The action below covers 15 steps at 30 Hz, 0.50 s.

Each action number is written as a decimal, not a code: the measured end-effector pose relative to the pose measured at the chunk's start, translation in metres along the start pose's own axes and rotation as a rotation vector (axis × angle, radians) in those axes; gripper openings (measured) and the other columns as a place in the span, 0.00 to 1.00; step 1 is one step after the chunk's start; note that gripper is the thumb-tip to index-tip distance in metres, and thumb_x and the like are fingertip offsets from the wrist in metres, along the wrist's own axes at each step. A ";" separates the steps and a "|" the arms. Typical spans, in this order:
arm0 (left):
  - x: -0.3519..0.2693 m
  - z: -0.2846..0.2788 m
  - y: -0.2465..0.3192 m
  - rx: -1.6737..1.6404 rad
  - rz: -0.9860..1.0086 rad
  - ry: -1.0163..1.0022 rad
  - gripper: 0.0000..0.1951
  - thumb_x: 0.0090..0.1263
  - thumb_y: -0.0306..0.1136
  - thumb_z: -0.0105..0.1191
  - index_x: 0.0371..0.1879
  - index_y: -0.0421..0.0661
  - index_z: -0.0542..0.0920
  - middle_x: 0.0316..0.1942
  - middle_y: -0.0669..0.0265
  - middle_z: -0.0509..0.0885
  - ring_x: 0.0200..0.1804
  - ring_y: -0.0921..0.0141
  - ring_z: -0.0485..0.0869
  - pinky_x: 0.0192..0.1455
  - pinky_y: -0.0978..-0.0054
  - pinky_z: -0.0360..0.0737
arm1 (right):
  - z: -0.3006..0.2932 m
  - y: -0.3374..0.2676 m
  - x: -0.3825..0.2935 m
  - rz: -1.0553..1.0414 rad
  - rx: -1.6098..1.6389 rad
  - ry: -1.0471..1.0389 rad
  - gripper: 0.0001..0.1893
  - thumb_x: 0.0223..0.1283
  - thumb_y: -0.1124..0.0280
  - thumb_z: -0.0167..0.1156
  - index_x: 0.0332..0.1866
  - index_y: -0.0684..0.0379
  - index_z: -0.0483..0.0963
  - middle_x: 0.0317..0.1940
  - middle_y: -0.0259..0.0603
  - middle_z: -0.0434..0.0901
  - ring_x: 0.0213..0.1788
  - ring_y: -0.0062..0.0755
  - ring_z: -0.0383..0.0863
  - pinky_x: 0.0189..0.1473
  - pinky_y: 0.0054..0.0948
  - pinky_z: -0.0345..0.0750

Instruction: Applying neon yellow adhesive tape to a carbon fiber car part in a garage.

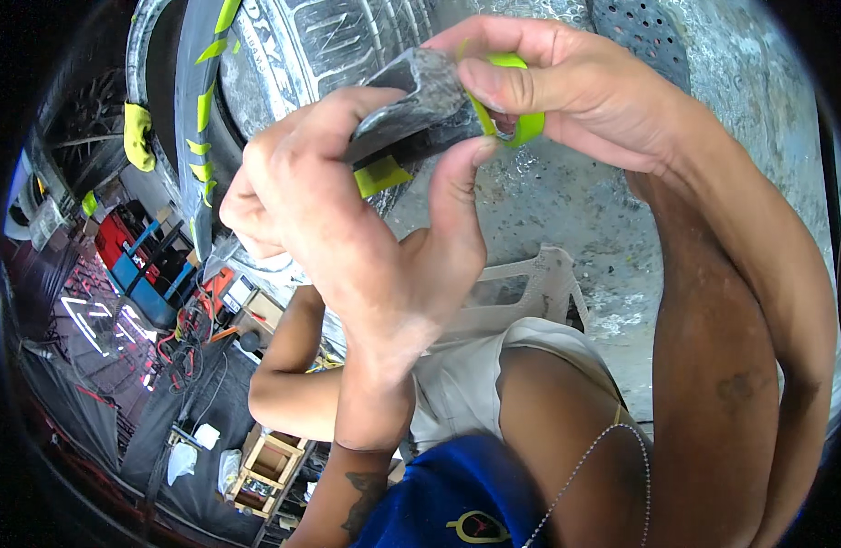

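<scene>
My left hand (352,198) has its fingers curled around a worn dark grey channel-shaped trim piece (431,85). Its thumb stands apart from the fingers, with the tip close to the yellow-green tape. In my right hand (571,89) is a roll of yellow-green masking tape (530,127), held against the piece's right end. A strip of this tape (483,113) crosses that end beside my right thumb. Another short tape strip (383,176) sticks to the underside near my left hand. My fingers hide part of the roll and of the piece.
A large tyre (345,41) lies beyond my hands. Left of it stands a long curved grey strip (191,137) bearing several tape pieces. A pale plastic stool (530,274) stands on the stained concrete floor (612,274). Cables (194,342) and a wooden crate (270,466) lie at left.
</scene>
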State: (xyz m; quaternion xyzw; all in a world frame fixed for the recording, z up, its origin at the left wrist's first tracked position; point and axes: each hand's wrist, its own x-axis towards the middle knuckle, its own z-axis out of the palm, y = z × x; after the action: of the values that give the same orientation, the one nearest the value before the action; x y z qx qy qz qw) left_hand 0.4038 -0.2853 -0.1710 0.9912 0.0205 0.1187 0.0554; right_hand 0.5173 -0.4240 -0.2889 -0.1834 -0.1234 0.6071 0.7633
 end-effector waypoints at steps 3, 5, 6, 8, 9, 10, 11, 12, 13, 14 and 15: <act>0.000 -0.001 0.001 0.022 -0.011 -0.006 0.32 0.53 0.41 0.82 0.54 0.44 0.79 0.45 0.66 0.81 0.49 0.65 0.76 0.56 0.70 0.68 | 0.000 0.005 -0.002 0.058 -0.090 0.173 0.27 0.70 0.62 0.68 0.70 0.58 0.73 0.50 0.33 0.79 0.53 0.20 0.77 0.56 0.27 0.75; 0.000 -0.001 0.000 0.023 -0.018 -0.008 0.32 0.54 0.42 0.82 0.54 0.44 0.79 0.45 0.66 0.80 0.50 0.64 0.76 0.56 0.69 0.68 | 0.006 0.008 0.000 -0.009 -0.164 0.220 0.30 0.65 0.61 0.72 0.70 0.57 0.74 0.43 0.28 0.74 0.47 0.15 0.73 0.50 0.21 0.71; -0.001 -0.001 0.000 0.018 -0.023 -0.009 0.32 0.54 0.42 0.81 0.54 0.44 0.79 0.45 0.66 0.80 0.50 0.64 0.76 0.56 0.69 0.68 | 0.007 0.008 -0.001 -0.011 -0.163 0.219 0.30 0.65 0.61 0.72 0.70 0.57 0.74 0.43 0.28 0.74 0.47 0.15 0.73 0.50 0.21 0.71; -0.001 -0.001 -0.001 0.015 -0.027 -0.009 0.32 0.54 0.42 0.81 0.54 0.44 0.78 0.45 0.66 0.80 0.50 0.64 0.76 0.56 0.69 0.68 | 0.008 0.008 -0.003 -0.013 -0.204 0.211 0.33 0.62 0.58 0.75 0.71 0.57 0.74 0.44 0.28 0.72 0.47 0.17 0.72 0.50 0.20 0.70; -0.001 -0.001 0.000 0.013 -0.026 -0.004 0.32 0.55 0.42 0.81 0.54 0.44 0.78 0.45 0.66 0.80 0.50 0.64 0.76 0.57 0.69 0.68 | 0.007 0.007 -0.004 -0.014 -0.204 0.211 0.33 0.62 0.58 0.75 0.71 0.57 0.74 0.44 0.28 0.72 0.47 0.17 0.72 0.50 0.20 0.70; -0.001 -0.001 0.000 0.011 -0.025 0.001 0.32 0.55 0.42 0.81 0.55 0.44 0.78 0.45 0.66 0.80 0.50 0.64 0.76 0.57 0.69 0.68 | 0.006 0.007 -0.005 -0.018 -0.202 0.196 0.34 0.60 0.58 0.76 0.71 0.56 0.74 0.44 0.28 0.72 0.47 0.17 0.72 0.50 0.20 0.70; -0.001 -0.002 0.000 0.012 -0.023 0.001 0.32 0.55 0.42 0.81 0.55 0.44 0.78 0.45 0.66 0.80 0.50 0.64 0.76 0.57 0.69 0.68 | 0.006 0.006 -0.005 -0.021 -0.200 0.181 0.35 0.59 0.58 0.77 0.71 0.56 0.74 0.44 0.28 0.72 0.46 0.18 0.72 0.49 0.20 0.70; -0.001 -0.002 0.000 0.012 -0.022 -0.001 0.32 0.55 0.41 0.81 0.55 0.44 0.78 0.45 0.65 0.81 0.50 0.64 0.76 0.57 0.68 0.68 | 0.004 0.007 -0.004 -0.024 -0.199 0.181 0.35 0.59 0.58 0.77 0.71 0.56 0.74 0.44 0.28 0.72 0.46 0.18 0.72 0.49 0.20 0.70; -0.001 -0.002 0.000 0.012 -0.020 -0.004 0.31 0.55 0.41 0.81 0.55 0.44 0.78 0.45 0.65 0.81 0.50 0.64 0.76 0.57 0.68 0.68 | 0.003 0.008 -0.003 -0.045 -0.214 0.159 0.35 0.59 0.58 0.77 0.71 0.56 0.74 0.44 0.28 0.72 0.46 0.18 0.71 0.50 0.21 0.70; -0.001 -0.003 0.000 0.013 -0.017 -0.003 0.31 0.55 0.41 0.81 0.55 0.44 0.78 0.45 0.65 0.81 0.50 0.64 0.76 0.57 0.68 0.68 | 0.002 0.009 -0.003 -0.066 -0.230 0.135 0.35 0.58 0.58 0.77 0.71 0.56 0.74 0.44 0.28 0.72 0.46 0.17 0.71 0.50 0.21 0.70; -0.002 -0.002 0.000 0.014 -0.018 -0.006 0.31 0.56 0.41 0.81 0.55 0.44 0.78 0.45 0.65 0.81 0.50 0.64 0.76 0.57 0.68 0.68 | 0.001 0.009 -0.003 -0.067 -0.230 0.135 0.35 0.58 0.58 0.77 0.71 0.56 0.74 0.44 0.28 0.72 0.46 0.17 0.71 0.50 0.21 0.70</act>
State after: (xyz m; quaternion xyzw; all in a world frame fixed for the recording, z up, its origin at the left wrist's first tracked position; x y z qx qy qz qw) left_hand 0.4015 -0.2849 -0.1693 0.9917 0.0301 0.1152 0.0495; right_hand 0.5078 -0.4247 -0.2916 -0.3059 -0.1464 0.5494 0.7637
